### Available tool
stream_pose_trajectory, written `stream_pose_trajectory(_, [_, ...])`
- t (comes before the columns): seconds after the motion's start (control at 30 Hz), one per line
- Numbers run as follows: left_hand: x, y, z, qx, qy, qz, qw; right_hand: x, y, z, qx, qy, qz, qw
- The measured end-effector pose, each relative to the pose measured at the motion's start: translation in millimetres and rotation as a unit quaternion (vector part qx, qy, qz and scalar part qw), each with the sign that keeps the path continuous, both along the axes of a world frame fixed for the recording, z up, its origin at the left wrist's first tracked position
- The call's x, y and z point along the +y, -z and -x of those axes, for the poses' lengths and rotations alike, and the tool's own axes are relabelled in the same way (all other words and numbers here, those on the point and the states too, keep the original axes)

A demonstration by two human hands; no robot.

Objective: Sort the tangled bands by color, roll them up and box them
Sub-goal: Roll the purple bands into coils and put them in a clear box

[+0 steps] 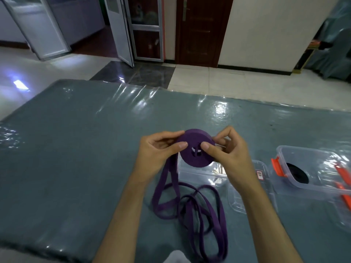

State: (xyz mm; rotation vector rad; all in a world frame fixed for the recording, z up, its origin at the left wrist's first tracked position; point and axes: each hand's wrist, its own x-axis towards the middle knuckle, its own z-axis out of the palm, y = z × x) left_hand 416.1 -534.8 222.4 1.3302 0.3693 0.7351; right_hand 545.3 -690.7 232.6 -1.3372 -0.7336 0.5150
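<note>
Purple band roll (195, 149) was held above the bench (85, 149), pinched from both sides: left hand (157, 150) closed on its left edge, right hand (226, 150) on its right. Its loose tail (190, 205) was draped below, tangled beside the clear boxes (303, 168).

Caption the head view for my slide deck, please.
Both hands roll a purple band above a table; clear boxes wait nearby.

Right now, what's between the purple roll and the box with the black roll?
The right hand and part of an empty clear box, seen in the head view.
</note>
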Motion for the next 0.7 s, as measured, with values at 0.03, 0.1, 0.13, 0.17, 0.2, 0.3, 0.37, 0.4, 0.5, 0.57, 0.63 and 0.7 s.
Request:
stream_pose_trajectory(0.03, [-2.9, -1.3, 0.1, 0.014, -0.019, -0.026, 0.999, -3.1, -0.7, -2.9, 0.000, -0.014, 0.012, 1.000])
stream_pose_trajectory(0.1, [-7.9, 0.4, 0.0, 0.032, -0.050, -0.055, 0.997, -7.2, -3.3, -5.8, -0.007, -0.029, 0.014, 0.999])
stream_pose_trajectory(0.13, [-9.9, 0.8, 0.7, 0.031, -0.055, -0.045, 0.997, -7.5, -4.4, -5.3, -0.014, -0.025, 0.006, 1.000])
stream_pose_trajectory(0.17, [-11.0, 1.4, 1.9, 0.025, -0.048, -0.027, 0.998, -6.2, -6.1, -2.5, -0.022, -0.016, -0.007, 1.000])
stream_pose_trajectory(0.2, [-11.1, 1.8, 3.4, 0.018, -0.031, -0.014, 0.999, -3.7, -5.5, -0.2, -0.030, -0.003, -0.021, 0.999])
stream_pose_trajectory(0.3, [-8.9, 1.5, 9.6, 0.014, 0.011, -0.015, 1.000, 2.4, 0.4, 6.8, -0.004, 0.011, -0.031, 0.999])
stream_pose_trajectory(0.37, [-8.7, 2.4, 13.3, 0.009, -0.009, -0.022, 1.000, 0.6, 3.8, 4.6, 0.029, -0.032, 0.002, 0.999])
stream_pose_trajectory(0.4, [-10.5, 2.5, 14.4, 0.009, -0.031, -0.025, 0.999, -1.9, 3.3, 2.5, 0.034, -0.058, 0.026, 0.997])
stream_pose_trajectory(0.5, [-19.4, 7.9, 13.2, 0.021, -0.076, -0.006, 0.997, -8.3, -1.6, -0.4, 0.022, -0.090, 0.054, 0.994])
stream_pose_trajectory(0.57, [-21.8, 9.0, 13.3, 0.010, -0.037, 0.025, 0.999, -9.3, -5.7, -1.2, -0.003, -0.056, 0.023, 0.998])
stream_pose_trajectory(0.63, [-19.0, 7.8, 13.8, 0.022, 0.035, 0.006, 0.999, -10.2, -5.6, -3.4, -0.023, -0.014, -0.012, 1.000])
stream_pose_trajectory(0.7, [-14.7, 5.2, 11.9, 0.040, 0.056, -0.046, 0.997, -12.3, -2.9, -7.1, -0.030, -0.012, -0.007, 0.999])
